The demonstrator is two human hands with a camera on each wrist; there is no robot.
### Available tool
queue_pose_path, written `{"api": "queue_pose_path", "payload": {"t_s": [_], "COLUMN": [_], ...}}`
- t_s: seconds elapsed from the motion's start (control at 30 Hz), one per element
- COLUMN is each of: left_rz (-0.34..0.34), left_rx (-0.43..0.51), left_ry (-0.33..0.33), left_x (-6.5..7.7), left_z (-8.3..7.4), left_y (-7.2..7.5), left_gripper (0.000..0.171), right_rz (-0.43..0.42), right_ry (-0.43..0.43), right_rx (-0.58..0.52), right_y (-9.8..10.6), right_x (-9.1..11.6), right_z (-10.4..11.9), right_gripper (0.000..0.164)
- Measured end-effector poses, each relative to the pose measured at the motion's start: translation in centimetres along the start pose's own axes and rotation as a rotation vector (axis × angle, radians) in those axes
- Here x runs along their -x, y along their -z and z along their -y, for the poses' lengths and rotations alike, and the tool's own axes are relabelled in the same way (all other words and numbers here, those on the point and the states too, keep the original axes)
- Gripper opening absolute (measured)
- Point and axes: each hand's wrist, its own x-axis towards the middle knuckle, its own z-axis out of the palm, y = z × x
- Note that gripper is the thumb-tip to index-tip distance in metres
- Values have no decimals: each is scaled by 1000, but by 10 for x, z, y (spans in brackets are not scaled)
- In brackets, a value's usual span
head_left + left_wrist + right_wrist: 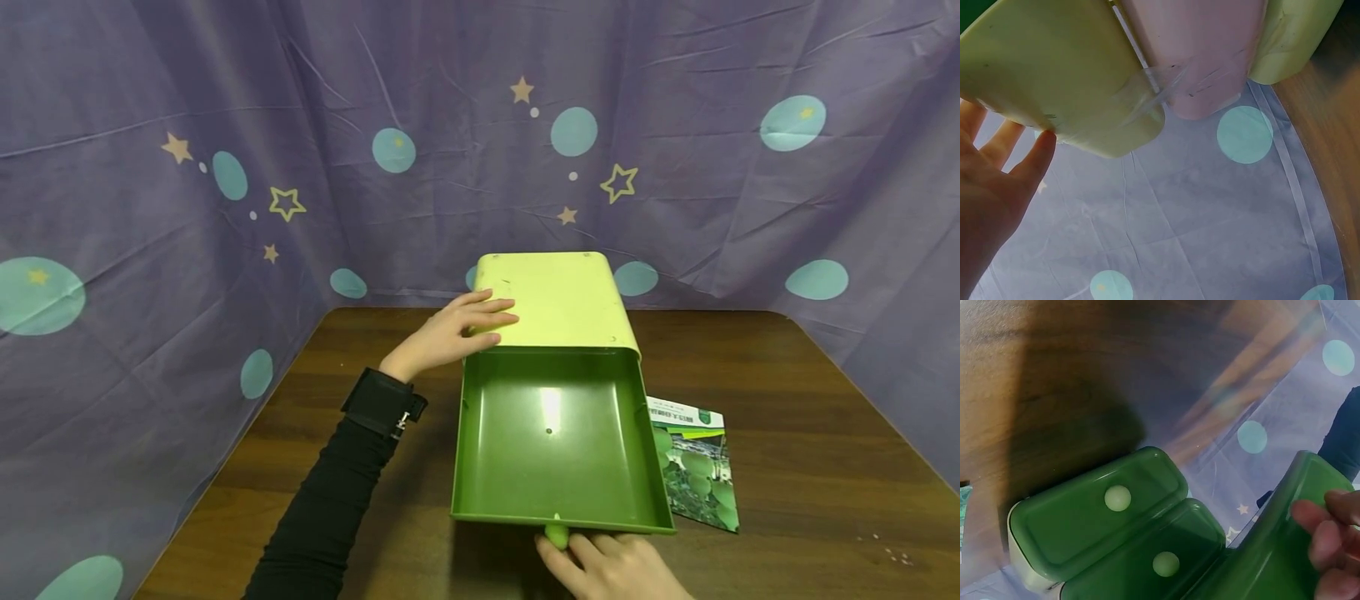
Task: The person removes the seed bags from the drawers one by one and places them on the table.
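Note:
A small stacked drawer cabinet with a pale yellow top stands on the table. Its green top drawer is pulled well out, and the inside is bare. My left hand rests on the cabinet's top left edge, fingers spread. In the left wrist view, its fingertips meet the yellow casing, above a pink tier. At the drawer's front, my right hand pinches the light green knob from below. The right wrist view has those fingers against the drawer front, the knob hidden.
Two closed lower drawers show pale knobs in the right wrist view. A printed packet with green round fruits lies right of the cabinet. Several tiny pale bits lie near the table's right side. A purple patterned curtain surrounds the table.

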Motion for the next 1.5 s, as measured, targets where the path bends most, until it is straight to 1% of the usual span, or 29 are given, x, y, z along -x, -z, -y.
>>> {"api": "queue_pose_path", "payload": {"t_s": [0.07, 0.17, 0.3, 0.4, 0.5, 0.63, 0.7, 0.8, 0.83, 0.87, 0.97, 1.03, 1.1, 1.2, 1.23, 1.33, 1.4, 1.43, 1.5], "left_rz": [4, 11, 17, 18, 13, 7, 10, 14, 14, 15, 10, 8, 5, 6, 5, 6, 6, 7, 7], "left_rx": [3, 13, 31, 39, 40, 20, 4, -19, -25, -30, -33, -33, -35, -48, -54, -70, -84, -88, -100], "left_ry": [0, -1, -3, -6, -11, -11, -11, -16, -16, -16, -9, -4, -2, 3, 1, 4, 6, 7, 11], "left_x": [0, 0, 1, 1, 0, -1, -2, -3, -3, -4, -5, -5, -5, -5, -5, -4, -3, -3, -2], "left_z": [0, 0, 1, 1, 1, -1, -2, -5, -6, -6, -8, -9, -10, -11, -11, -11, -10, -10, -9], "left_y": [0, 0, 0, 1, 2, 6, 7, 9, 9, 9, 8, 6, 5, 4, 4, 4, 3, 3, 2], "left_gripper": [42, 46, 54, 57, 56, 48, 43, 39, 38, 37, 36, 36, 36, 37, 40, 61, 71, 73, 65], "right_rz": [-11, -25, -60, -63, -35, 1, 21, 62, 78, 97, 142, 162, 174, 172, 172, 179, 192, 202, 214], "right_ry": [10, 0, -14, -41, -89, -114, -116, -122, -124, -127, -144, -160, -168, -172, -172, -177, -192, -200, -213], "right_rx": [0, -10, 17, 40, 34, 60, 72, 72, 71, 66, 75, 81, 81, 74, 71, 74, 66, 59, 41], "right_y": [1, 4, 7, 8, 9, 3, -3, -12, -16, -19, -29, -35, -40, -45, -45, -45, -45, -45, -47], "right_x": [-2, -5, -12, -17, -24, -34, -38, -42, -43, -43, -44, -45, -45, -44, -44, -44, -45, -45, -42], "right_z": [-1, -3, -10, -18, -29, -44, -53, -67, -73, -78, -92, -99, -103, -106, -106, -105, -105, -105, -103], "right_gripper": [42, 41, 38, 39, 43, 47, 42, 24, 21, 22, 35, 41, 41, 40, 39, 39, 40, 40, 40]}}
